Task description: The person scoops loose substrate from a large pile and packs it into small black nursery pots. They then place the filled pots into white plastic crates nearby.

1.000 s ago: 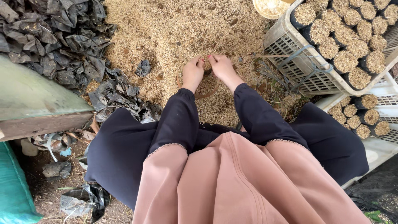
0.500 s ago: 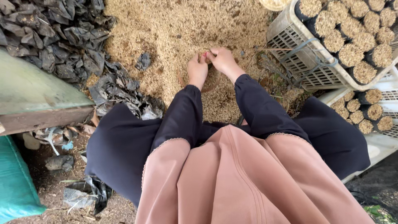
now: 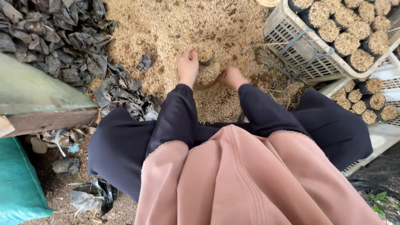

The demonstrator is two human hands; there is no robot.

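Now both hands work at a small filled bag on the husk heap.
Left hand curls around the bag; right hand presses its side, grip unclear. Crates of filled bags stand far right, black empty bags far left.

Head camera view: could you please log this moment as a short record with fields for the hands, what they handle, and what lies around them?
left hand: on the rim of a small dark bag
right hand: low beside the same bag, blurred
small dark bag: upright, filled with husk, between both hands
husk pile: tan, loose, spread under and beyond the hands
empty black bags: crumpled heap on the person's left
white crate: on the person's right, packed with filled bags
second crate: nearer, also holds filled bags
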